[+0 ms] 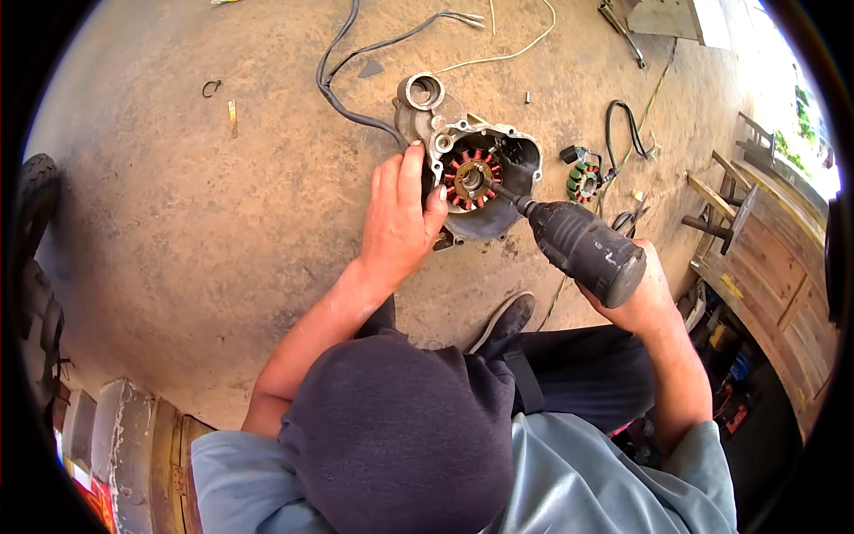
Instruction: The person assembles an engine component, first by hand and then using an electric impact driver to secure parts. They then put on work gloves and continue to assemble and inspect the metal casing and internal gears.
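A cast metal engine housing (514,222) lies on the floor, with a red-wound stator (459,198) inside. My left hand (398,214) grips the housing's left side, fingers along its edge and thumb near the rim. My right hand (642,289) holds a dark power driver (583,245) from behind; most of those fingers are hidden under it. The driver's long bit points into the stator near its middle hub. A loose green-wound stator (585,181) with a black lead lies just right of the housing.
Cables (329,84) lie behind the housing. A wrench (623,36) is at the back, a small tie (211,88) at left. A tyre (37,196) stands at the left edge, a wooden bench (765,285) at right. My shoe (505,320) is below the housing.
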Demonstrator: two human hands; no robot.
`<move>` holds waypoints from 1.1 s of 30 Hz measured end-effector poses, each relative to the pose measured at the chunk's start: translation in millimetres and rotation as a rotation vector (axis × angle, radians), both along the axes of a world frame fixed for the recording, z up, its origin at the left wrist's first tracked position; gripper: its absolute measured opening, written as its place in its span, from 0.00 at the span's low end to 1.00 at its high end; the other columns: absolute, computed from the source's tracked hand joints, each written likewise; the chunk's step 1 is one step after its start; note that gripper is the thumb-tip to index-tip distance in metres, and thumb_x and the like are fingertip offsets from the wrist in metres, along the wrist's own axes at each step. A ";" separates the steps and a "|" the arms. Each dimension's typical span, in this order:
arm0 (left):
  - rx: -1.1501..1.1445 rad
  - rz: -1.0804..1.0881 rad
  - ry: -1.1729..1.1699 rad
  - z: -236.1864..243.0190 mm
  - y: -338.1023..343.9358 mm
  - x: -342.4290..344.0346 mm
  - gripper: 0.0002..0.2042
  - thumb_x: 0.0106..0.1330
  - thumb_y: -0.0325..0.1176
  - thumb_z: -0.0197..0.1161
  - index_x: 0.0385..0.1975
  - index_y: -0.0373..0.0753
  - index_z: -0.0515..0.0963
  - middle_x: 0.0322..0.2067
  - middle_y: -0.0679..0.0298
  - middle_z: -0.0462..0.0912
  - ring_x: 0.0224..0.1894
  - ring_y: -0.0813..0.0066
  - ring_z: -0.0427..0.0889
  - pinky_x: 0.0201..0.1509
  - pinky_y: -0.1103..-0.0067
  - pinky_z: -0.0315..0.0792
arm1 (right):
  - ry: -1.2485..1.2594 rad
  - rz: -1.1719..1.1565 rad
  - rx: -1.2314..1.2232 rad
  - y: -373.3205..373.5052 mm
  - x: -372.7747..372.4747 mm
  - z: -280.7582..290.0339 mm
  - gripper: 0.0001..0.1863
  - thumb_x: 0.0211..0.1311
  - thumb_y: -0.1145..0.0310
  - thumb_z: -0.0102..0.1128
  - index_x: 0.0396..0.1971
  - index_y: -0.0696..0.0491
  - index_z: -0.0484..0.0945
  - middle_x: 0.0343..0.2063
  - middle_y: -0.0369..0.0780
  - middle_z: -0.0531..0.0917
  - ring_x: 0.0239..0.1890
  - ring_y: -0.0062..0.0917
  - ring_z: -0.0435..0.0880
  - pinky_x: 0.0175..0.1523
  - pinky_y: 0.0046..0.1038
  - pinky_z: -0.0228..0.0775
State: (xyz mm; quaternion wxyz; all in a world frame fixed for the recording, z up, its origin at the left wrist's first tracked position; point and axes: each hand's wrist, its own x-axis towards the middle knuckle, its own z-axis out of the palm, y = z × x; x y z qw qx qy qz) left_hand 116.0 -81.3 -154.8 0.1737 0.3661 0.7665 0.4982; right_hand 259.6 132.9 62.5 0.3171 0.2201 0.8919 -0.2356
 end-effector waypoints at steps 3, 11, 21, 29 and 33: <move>-0.018 -0.003 -0.009 -1.3 -1.4 -0.5 0.29 0.74 0.34 0.61 0.70 0.28 0.64 0.52 0.45 0.75 0.51 0.46 0.76 0.59 0.58 0.71 | 0.021 0.027 0.018 -1.9 1.9 -1.0 0.09 0.52 0.69 0.68 0.34 0.53 0.83 0.28 0.47 0.86 0.32 0.47 0.87 0.39 0.39 0.81; -0.125 0.007 0.121 11.6 -4.5 -6.3 0.28 0.73 0.39 0.65 0.68 0.31 0.69 0.48 0.47 0.76 0.48 0.50 0.76 0.55 0.60 0.72 | 0.081 0.051 0.058 -5.8 2.6 1.7 0.09 0.51 0.70 0.68 0.33 0.53 0.82 0.27 0.46 0.86 0.32 0.45 0.87 0.40 0.39 0.81; 0.109 -0.310 0.166 49.1 36.5 25.7 0.20 0.65 0.28 0.68 0.55 0.29 0.76 0.29 0.58 0.80 0.32 0.60 0.82 0.36 0.69 0.77 | 0.035 -0.087 0.020 -15.7 5.5 5.0 0.13 0.52 0.72 0.74 0.39 0.55 0.85 0.33 0.46 0.88 0.36 0.45 0.88 0.45 0.37 0.81; 0.208 -0.297 -0.137 64.4 37.6 39.0 0.14 0.61 0.23 0.69 0.44 0.34 0.73 0.24 0.54 0.81 0.28 0.53 0.85 0.30 0.63 0.77 | 0.037 -0.195 -0.073 -20.5 14.5 37.4 0.18 0.51 0.73 0.75 0.44 0.56 0.85 0.39 0.44 0.89 0.42 0.39 0.88 0.52 0.38 0.78; 0.155 -0.310 -0.122 61.1 26.5 33.3 0.17 0.60 0.21 0.68 0.49 0.32 0.74 0.26 0.53 0.83 0.30 0.53 0.86 0.31 0.63 0.78 | -0.022 -0.155 -0.042 -28.3 15.5 32.3 0.17 0.51 0.68 0.77 0.42 0.51 0.86 0.39 0.42 0.89 0.43 0.43 0.87 0.54 0.41 0.73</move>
